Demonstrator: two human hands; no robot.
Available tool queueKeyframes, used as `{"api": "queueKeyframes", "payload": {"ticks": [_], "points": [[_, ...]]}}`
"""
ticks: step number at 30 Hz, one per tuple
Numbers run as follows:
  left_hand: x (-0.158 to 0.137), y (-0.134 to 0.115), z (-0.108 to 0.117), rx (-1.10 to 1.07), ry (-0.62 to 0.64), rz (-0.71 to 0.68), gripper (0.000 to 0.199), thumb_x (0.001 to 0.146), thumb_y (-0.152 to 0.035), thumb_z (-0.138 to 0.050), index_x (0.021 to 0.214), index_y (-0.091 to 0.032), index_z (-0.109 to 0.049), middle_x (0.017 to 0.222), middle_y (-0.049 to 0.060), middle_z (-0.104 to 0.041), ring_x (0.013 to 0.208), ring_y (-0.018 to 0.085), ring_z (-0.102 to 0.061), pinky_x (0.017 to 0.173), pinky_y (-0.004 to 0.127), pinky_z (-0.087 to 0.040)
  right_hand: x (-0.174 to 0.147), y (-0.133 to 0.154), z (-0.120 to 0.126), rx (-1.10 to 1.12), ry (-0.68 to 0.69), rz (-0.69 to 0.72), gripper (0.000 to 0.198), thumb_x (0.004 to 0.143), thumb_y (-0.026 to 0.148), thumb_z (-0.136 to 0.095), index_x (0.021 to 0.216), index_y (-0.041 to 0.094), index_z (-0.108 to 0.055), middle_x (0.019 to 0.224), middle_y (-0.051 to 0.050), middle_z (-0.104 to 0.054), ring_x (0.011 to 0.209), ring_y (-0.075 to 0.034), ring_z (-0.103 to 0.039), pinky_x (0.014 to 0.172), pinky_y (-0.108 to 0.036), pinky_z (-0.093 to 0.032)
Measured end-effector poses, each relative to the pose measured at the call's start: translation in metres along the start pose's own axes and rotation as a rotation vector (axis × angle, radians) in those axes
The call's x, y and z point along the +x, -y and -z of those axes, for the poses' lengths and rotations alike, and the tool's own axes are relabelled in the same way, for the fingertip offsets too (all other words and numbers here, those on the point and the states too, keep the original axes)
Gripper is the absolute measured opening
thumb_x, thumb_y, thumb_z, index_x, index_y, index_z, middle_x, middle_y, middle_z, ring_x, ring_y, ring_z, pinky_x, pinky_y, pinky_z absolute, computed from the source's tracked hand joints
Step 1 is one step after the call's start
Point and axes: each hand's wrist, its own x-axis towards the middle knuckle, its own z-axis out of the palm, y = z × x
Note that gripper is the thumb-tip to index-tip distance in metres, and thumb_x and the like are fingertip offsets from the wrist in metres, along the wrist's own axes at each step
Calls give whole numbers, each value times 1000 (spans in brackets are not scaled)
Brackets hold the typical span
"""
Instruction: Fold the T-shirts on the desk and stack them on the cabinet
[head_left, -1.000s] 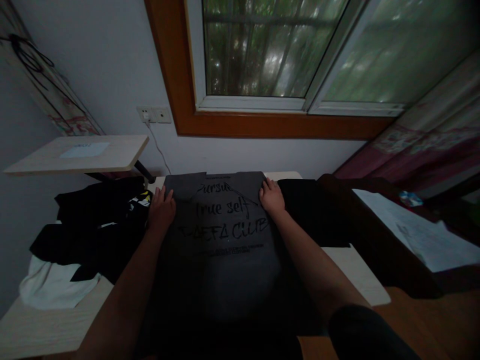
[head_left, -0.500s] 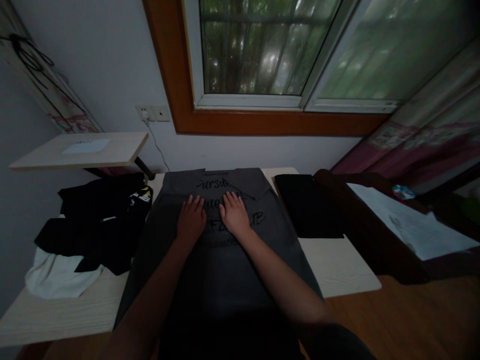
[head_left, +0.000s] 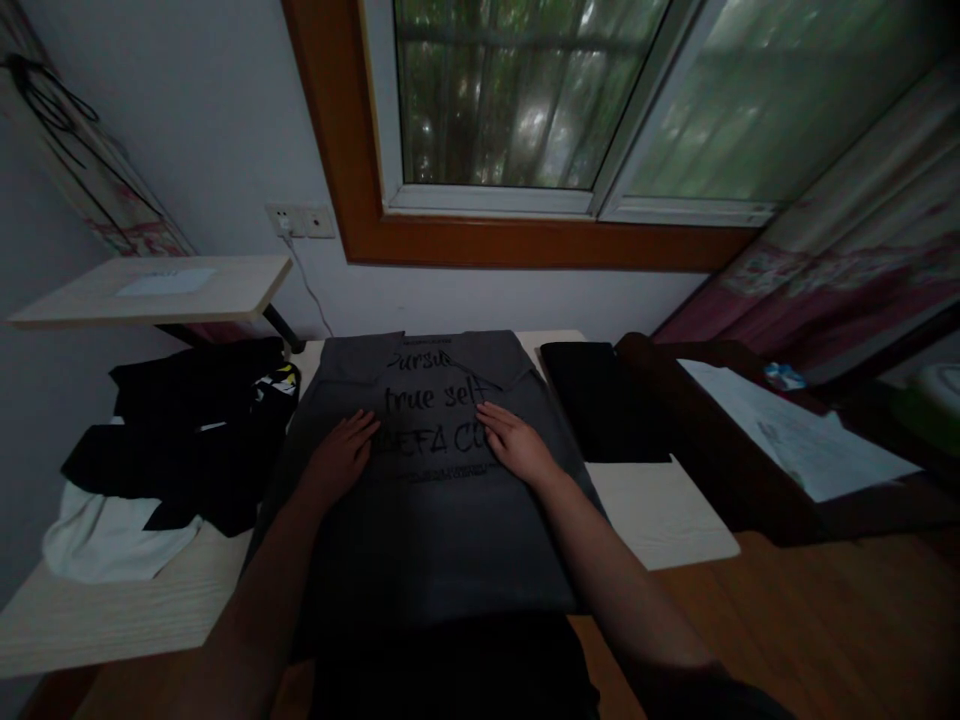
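Note:
A dark grey T-shirt [head_left: 442,530] with black lettering lies spread over the table, its far corners folded inward and its near end at the table's front edge. My left hand [head_left: 343,455] rests flat on the cloth at the left of the lettering, fingers stretched out. On the right side of the print lies my right hand [head_left: 517,440], palm down, its fingers extended and covering the end of a printed line. Neither hand grips the fabric.
Black and white clothes [head_left: 195,440] are heaped on the left, below a small raised shelf [head_left: 247,278]. A folded black cloth [head_left: 604,400] lies on the table [head_left: 667,515] at right. Beyond it, papers [head_left: 787,425] rest on a dark brown surface. A window [head_left: 517,110] is ahead.
My hands have slid apart across the shirt, the left one outward to the left and the right one to the right. More of the lettering shows between them.

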Motion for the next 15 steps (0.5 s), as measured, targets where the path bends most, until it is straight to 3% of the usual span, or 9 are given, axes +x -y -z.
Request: {"api": "queueKeyframes", "payload": {"ticks": [6, 15], "points": [[-27, 34, 12, -75, -16, 75, 49, 99, -30, -35, 140, -19, -59, 153, 4, -52, 147, 18, -40, 125, 45, -32, -27, -31, 20, -28, -40, -63, 44, 94, 17, -45, 132, 20, -68, 141, -6, -63, 136, -22, -54, 119, -44, -41], [-41, 33, 27, -105, -25, 106, 48, 95, -27, -37, 133, -21, -65, 147, 3, -58, 144, 19, -46, 123, 44, -36, -38, -44, 30, 7, -82, -94, 41, 93, 18, -46, 125, 21, -72, 136, -8, -67, 132, -24, -58, 117, -49, -43]]}}
